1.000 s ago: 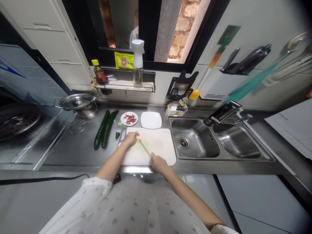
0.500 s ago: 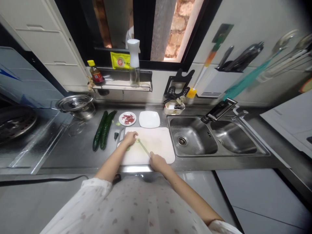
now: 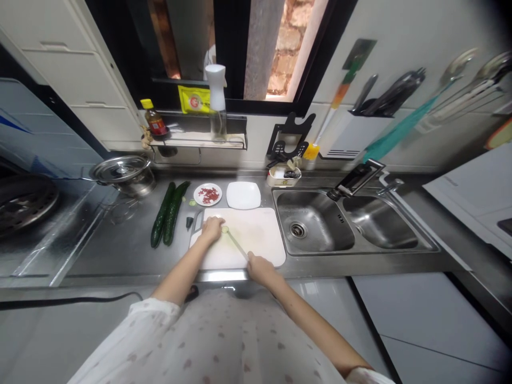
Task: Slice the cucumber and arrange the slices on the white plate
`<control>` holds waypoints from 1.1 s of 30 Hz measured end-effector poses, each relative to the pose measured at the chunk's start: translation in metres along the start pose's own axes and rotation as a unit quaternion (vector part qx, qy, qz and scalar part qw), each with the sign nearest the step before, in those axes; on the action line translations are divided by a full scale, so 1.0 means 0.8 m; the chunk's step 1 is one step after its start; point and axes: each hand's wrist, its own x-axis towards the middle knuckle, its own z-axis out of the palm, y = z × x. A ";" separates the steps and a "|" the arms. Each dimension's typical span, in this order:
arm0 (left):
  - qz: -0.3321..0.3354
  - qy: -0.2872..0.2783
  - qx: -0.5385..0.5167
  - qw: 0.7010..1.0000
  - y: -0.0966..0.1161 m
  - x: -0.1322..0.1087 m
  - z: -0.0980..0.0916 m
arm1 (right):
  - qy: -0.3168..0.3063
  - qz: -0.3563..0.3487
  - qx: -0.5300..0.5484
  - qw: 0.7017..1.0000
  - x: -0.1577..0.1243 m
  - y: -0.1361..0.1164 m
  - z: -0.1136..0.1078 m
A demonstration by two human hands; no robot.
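Observation:
My right hand (image 3: 261, 268) is closed around the handle of a knife (image 3: 237, 245), low on the right side of the white cutting board (image 3: 260, 234). The blade points up and left, and a pale green cucumber slice (image 3: 225, 229) sits at its tip. Just left of that slice, my left hand (image 3: 212, 229) rests on the board with its fingers curled; whatever is under them is hidden. Two whole cucumbers (image 3: 168, 216) lie side by side left of the board. A dark green cucumber end (image 3: 189, 222) is beside the board's handle.
Behind the board stand a plate of chopped red pieces (image 3: 218, 201) and a white square plate (image 3: 243, 195). Small green scraps (image 3: 192, 202) lie near them. A double steel sink (image 3: 316, 224) is at right, a lidded pot (image 3: 122, 173) at left.
My left hand's fingers have drawn in and now cover the green piece that showed below them. The knife stays by the slice, its blade slightly turned. The whole view has shifted slightly.

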 end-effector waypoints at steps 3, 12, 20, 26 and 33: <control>-0.001 -0.001 0.001 1.000 -0.002 -0.001 0.001 | 0.002 -0.004 0.002 1.000 0.001 -0.001 0.001; 0.008 0.009 0.010 1.000 -0.003 -0.001 0.003 | 0.006 -0.006 0.008 1.000 0.010 -0.012 -0.011; 0.012 0.022 0.021 0.999 0.001 -0.006 0.003 | 0.011 -0.006 0.022 1.000 0.011 -0.016 -0.020; 0.022 0.044 0.044 0.998 0.013 -0.021 0.000 | 0.008 0.000 0.016 1.000 -0.002 -0.005 -0.013; 0.020 0.048 0.056 0.997 0.017 -0.024 -0.001 | 0.015 -0.013 0.015 1.000 -0.013 0.013 0.003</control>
